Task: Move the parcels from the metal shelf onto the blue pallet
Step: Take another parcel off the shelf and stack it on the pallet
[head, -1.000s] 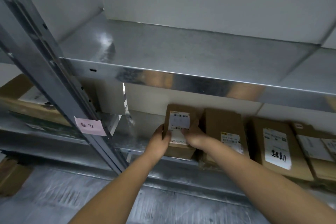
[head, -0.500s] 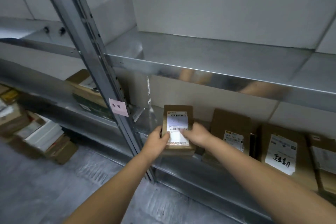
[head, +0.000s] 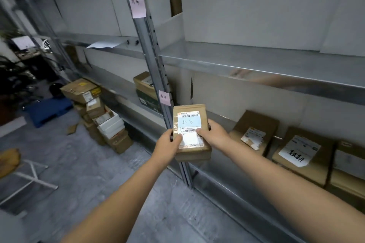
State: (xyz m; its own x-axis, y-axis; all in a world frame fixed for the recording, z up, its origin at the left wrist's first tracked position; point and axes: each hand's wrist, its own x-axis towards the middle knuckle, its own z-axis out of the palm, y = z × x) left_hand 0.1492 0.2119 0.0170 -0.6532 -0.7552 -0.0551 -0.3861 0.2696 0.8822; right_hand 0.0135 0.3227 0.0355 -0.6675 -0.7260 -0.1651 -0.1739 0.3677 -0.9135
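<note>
- Gripping the parcel from both sides, the left hand and right hand have their fingers closed on its short near end, thumbs on the label.
- A second ago the parcel leaned at the back of the lower shelf; it is now lifted clear and held in the air in front of the upright post, label up.
- The view has swung left since then, so the pallet has come into sight on the floor, well apart, far left.
- That suggests the pick is done and the carry is starting.
- Three more parcels lean on the same shelf to the right, so much of the task remains.
- Edges to mind: the post just behind the parcel, and the upper shelf lip above.
- A stack of boxes stands between here and the pallet, close to the racking; a white frame lies lower left.
- The floor between them looks open enough to walk through.
</note>
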